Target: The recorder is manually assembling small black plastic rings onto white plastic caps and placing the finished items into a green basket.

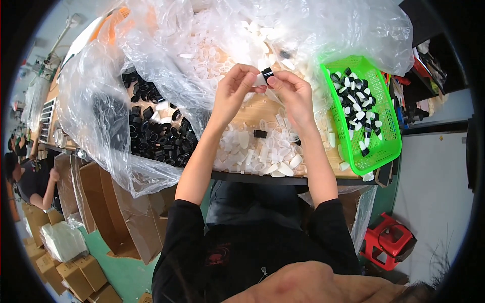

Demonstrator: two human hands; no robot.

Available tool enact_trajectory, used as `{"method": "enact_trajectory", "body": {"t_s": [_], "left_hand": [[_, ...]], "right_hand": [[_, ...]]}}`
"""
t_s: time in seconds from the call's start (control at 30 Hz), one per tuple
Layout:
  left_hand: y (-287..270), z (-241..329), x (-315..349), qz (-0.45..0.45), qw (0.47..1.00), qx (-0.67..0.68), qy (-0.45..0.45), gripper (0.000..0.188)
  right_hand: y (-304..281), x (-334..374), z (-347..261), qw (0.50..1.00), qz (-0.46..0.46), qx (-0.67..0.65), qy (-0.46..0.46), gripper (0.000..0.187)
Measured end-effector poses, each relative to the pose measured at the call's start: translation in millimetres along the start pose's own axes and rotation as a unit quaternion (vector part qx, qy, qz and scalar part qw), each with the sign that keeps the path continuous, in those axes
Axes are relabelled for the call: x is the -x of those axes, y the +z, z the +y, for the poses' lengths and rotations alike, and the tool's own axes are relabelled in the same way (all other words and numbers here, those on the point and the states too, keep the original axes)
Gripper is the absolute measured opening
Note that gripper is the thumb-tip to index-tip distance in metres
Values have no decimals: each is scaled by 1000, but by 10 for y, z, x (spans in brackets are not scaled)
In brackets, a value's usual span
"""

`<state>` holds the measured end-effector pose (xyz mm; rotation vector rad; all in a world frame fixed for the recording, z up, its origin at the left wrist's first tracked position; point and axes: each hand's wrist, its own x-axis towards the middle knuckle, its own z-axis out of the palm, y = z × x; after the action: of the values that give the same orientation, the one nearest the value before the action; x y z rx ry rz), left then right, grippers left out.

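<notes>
Over the middle of the table, my left hand (234, 93) pinches a small white plastic piece (260, 81) between thumb and fingers. My right hand (294, 97) grips a small black plastic cap (267, 73), which meets the white piece; how far they fit together is hidden by the fingertips. Below the hands lies a loose pile of white and translucent oval pieces (275, 146), with a single black cap (260, 134) among them. Many black oval caps (154, 139) lie in an opened clear bag to the left.
A green plastic basket (393, 132) at the right holds joined black-and-white pieces. Crumpled clear plastic sheeting (151, 30) covers the far and left sides of the table. Cardboard boxes (108, 212) stand lower left, a red stool (389, 240) lower right. Another person (38, 184) is at far left.
</notes>
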<state>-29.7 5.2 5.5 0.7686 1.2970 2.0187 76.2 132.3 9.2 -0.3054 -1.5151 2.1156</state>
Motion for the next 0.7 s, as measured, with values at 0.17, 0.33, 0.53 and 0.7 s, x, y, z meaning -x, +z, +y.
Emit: {"method": "enact_trajectory", "body": {"t_s": [0.17,0.33,0.53,0.7], "left_hand": [[-62,-129,-33,-20,993,-95,64,21],[-168,-90,-69,40,992,-71,101,29],[-127,47,-57,27,998,21,53,33],[-145,12,-51,-3,998,47,39,31]], "right_hand": [[0,-33,-25,995,-26,86,-53,14],[-129,-44,54,985,-46,166,-2,15],[-128,-13,549,735,-47,644,-206,14],[-209,-123,661,712,-29,665,-224,15]]}}
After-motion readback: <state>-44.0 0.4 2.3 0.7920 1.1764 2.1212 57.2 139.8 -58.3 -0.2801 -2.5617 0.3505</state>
